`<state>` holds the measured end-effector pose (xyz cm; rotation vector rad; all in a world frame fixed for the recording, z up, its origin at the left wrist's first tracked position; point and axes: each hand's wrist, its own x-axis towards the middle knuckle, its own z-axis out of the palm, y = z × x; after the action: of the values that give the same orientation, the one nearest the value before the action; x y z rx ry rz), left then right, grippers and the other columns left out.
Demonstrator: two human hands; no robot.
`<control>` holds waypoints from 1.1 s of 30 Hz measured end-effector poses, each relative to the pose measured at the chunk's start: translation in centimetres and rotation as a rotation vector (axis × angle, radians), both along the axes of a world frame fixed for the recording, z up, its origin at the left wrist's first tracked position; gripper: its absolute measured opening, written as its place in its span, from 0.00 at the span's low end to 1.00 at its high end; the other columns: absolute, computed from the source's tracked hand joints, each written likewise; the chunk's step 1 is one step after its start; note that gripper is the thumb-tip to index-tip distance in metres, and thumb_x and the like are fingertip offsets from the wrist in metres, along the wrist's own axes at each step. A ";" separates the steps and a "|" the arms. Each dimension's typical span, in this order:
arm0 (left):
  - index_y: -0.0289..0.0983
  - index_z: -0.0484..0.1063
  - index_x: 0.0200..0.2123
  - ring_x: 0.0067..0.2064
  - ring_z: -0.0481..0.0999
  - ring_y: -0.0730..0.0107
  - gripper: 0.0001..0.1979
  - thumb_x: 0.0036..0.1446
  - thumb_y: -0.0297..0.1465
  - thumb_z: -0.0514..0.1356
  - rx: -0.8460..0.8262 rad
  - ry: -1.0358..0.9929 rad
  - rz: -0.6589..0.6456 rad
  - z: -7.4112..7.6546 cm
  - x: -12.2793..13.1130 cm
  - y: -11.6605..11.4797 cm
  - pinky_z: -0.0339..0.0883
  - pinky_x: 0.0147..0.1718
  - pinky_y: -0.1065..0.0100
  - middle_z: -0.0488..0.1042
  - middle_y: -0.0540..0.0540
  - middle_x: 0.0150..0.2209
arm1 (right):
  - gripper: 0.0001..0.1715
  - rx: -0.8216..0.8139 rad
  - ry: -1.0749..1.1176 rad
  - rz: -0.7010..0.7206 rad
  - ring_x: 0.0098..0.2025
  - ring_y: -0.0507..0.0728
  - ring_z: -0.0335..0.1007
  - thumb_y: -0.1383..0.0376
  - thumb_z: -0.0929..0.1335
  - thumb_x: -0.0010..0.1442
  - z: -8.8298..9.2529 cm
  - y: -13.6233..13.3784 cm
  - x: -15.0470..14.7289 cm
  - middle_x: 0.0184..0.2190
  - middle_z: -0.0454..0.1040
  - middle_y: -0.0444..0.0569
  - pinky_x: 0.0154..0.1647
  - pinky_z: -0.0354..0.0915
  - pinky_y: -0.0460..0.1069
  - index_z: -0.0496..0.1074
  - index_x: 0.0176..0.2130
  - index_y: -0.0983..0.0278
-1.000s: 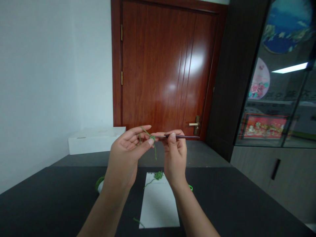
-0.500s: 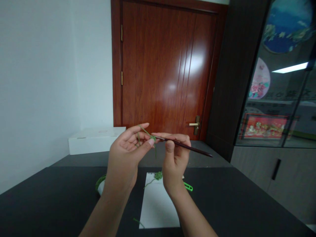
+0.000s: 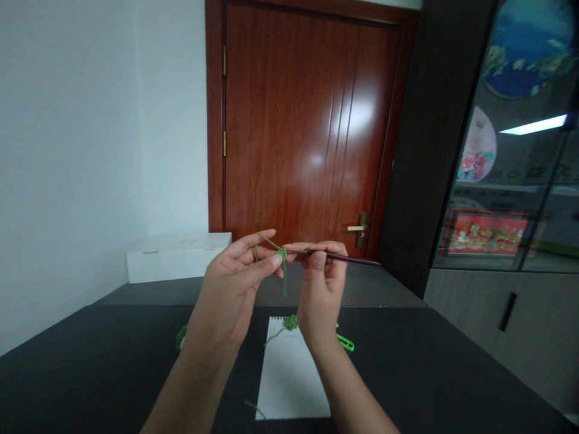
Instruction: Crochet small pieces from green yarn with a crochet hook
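Observation:
Between its thumb and fingers, my left hand [image 3: 242, 268] pinches a small piece of green crochet work [image 3: 283, 254]. Green yarn [image 3: 270, 242] runs from the work over the raised left index finger, and a loose tail dangles below. My right hand [image 3: 323, 283] grips a crochet hook [image 3: 348, 258] with a dark handle and thin metal shaft. The hook lies almost level, its tip at the green work; whether it is inside a loop is too small to tell.
On the black table [image 3: 122, 361] lies a white notepad [image 3: 292, 380] with a green crocheted piece [image 3: 291, 322] and a yarn scrap [image 3: 256, 410]. A bright green plastic tool [image 3: 346, 342] is partly behind my right wrist. A white box [image 3: 172, 259] stands at the back left.
The hook has swung from slanting down to the right to nearly level. My left hand has shifted slightly right, and the wrists have turned a little.

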<state>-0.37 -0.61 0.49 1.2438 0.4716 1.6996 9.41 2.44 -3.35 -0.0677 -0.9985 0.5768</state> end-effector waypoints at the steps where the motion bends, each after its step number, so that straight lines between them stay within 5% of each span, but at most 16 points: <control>1: 0.28 0.75 0.47 0.28 0.76 0.71 0.23 0.45 0.21 0.71 0.005 0.003 0.010 0.0 0.0 0.0 0.67 0.32 0.69 0.79 0.48 0.26 | 0.03 0.026 -0.012 -0.091 0.35 0.54 0.77 0.63 0.65 0.70 -0.1 -0.1 0.0 0.34 0.79 0.44 0.41 0.72 0.53 0.66 0.40 0.57; 5: 0.29 0.76 0.46 0.28 0.76 0.70 0.22 0.44 0.21 0.71 0.005 0.014 -0.002 0.0 0.2 -0.2 0.68 0.32 0.69 0.79 0.47 0.26 | 0.01 0.083 0.004 -0.326 0.40 0.56 0.77 0.63 0.66 0.69 -0.4 -0.6 -0.4 0.37 0.78 0.45 0.47 0.71 0.56 0.67 0.41 0.56; 13: 0.28 0.77 0.46 0.29 0.76 0.69 0.23 0.44 0.21 0.71 -0.024 -0.012 -0.052 -0.2 -0.2 0.0 0.68 0.31 0.69 0.80 0.45 0.28 | 0.10 0.070 -0.049 0.078 0.33 0.55 0.77 0.54 0.65 0.69 0.4 0.1 0.3 0.32 0.78 0.42 0.37 0.72 0.54 0.63 0.38 0.56; 33: 0.29 0.77 0.46 0.26 0.75 0.71 0.22 0.44 0.23 0.72 0.012 0.066 0.057 -0.1 -0.1 -0.1 0.66 0.32 0.68 0.79 0.48 0.25 | 0.04 0.176 -0.229 -0.222 0.35 0.57 0.77 0.60 0.65 0.69 0.3 0.0 2.1 0.35 0.78 0.45 0.40 0.71 0.57 0.67 0.39 0.57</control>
<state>-0.50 -0.73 0.43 1.3096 0.5411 1.7153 11.52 2.45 -3.09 -0.0883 -1.2428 0.2804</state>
